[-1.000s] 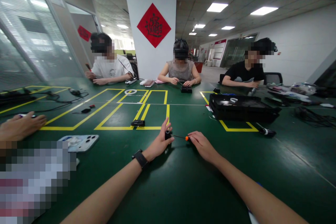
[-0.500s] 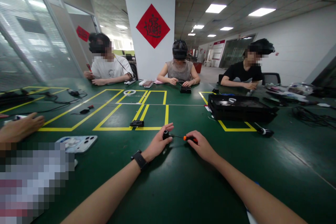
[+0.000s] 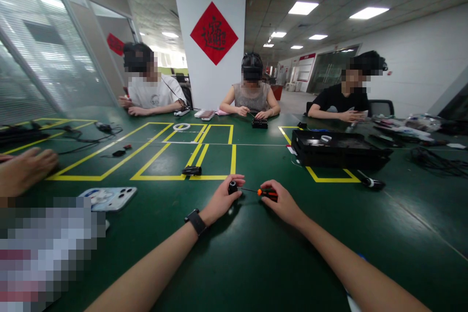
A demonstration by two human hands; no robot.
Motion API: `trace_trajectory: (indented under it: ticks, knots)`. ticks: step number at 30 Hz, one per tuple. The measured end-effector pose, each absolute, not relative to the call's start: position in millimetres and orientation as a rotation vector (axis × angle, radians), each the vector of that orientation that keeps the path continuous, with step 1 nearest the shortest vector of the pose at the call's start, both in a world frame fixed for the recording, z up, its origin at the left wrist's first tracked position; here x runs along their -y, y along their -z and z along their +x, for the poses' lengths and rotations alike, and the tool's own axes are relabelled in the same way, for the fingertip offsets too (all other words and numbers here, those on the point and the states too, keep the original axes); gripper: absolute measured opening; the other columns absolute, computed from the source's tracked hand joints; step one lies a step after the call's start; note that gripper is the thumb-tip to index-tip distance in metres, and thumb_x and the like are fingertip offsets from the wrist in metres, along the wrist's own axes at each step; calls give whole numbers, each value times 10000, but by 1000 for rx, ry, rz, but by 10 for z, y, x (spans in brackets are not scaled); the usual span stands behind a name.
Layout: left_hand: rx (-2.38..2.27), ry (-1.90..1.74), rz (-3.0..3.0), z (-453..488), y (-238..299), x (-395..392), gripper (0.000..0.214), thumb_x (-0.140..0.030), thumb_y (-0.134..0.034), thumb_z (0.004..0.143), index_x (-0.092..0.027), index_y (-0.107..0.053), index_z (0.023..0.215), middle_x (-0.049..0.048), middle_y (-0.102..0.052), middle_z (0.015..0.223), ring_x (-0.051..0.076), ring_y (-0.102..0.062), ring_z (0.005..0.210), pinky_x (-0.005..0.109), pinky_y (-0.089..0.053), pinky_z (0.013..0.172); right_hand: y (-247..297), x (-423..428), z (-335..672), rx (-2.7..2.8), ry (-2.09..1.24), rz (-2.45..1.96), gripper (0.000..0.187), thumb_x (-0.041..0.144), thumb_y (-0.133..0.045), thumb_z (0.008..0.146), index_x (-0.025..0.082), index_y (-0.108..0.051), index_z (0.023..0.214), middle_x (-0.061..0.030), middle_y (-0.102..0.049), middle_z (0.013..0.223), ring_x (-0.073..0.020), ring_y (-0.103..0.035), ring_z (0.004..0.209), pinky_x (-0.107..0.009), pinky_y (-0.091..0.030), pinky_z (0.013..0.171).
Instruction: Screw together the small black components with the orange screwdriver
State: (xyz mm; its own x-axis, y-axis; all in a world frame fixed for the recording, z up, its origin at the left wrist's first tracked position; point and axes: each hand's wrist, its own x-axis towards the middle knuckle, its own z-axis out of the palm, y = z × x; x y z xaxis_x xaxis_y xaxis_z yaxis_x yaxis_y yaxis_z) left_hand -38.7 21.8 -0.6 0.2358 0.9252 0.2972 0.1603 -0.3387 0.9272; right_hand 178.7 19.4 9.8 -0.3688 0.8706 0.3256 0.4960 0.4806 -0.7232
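Note:
My left hand (image 3: pixel 221 200) grips a small black round part (image 3: pixel 233 187) just above the green table (image 3: pixel 234 253). My right hand (image 3: pixel 283 203) is closed on a small screwdriver (image 3: pixel 263 192) with an orange and black handle. Its thin shaft points left, and its tip meets the black part. A black watch sits on my left wrist. Both hands are near the table's middle, just in front of the yellow taped boxes.
A small black object (image 3: pixel 191 171) lies on the yellow tape. A black tray (image 3: pixel 338 148) stands to the right, a phone (image 3: pixel 108 198) to the left beside another person's hand (image 3: pixel 25 169). Three people sit across the table. Cables lie far left and far right.
My left fingers have curled more closely over the black part. The screwdriver handle has lifted slightly. The neighbour's hand at the left has drawn back a little.

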Motion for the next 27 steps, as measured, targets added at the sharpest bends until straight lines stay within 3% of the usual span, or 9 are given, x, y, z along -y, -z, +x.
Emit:
trace_trajectory:
  ticks: [5, 11, 27]
  knots:
    - [-1017, -1182, 1661, -391, 12, -221, 414, -80, -512, 725, -195, -477, 1122, 59, -576, 1083, 153, -536, 1026, 344, -394, 926, -103, -213, 1782, 2092, -667, -1122, 241, 230, -382, 877, 202, -614, 935, -57, -571, 992, -180, -502, 982, -361, -377, 900]
    - [-1005, -1192, 1630, -392, 4, -217, 414, -76, -511, 724, -194, -477, 1120, 62, -581, 1071, 157, -539, 1019, 342, -403, 913, -72, -204, 1788, 2052, -614, -1157, 164, 194, -527, 781, 199, -567, 940, -35, -566, 946, -168, -519, 897, -329, -413, 825]
    - [-989, -1206, 1600, -398, 3, -223, 413, -77, -517, 714, -199, -481, 1107, 54, -577, 1060, 163, -535, 1008, 337, -404, 893, -70, -201, 1779, 1964, -689, -1173, 141, 190, -527, 758, 189, -569, 892, -17, -590, 891, -146, -549, 839, -296, -429, 780]
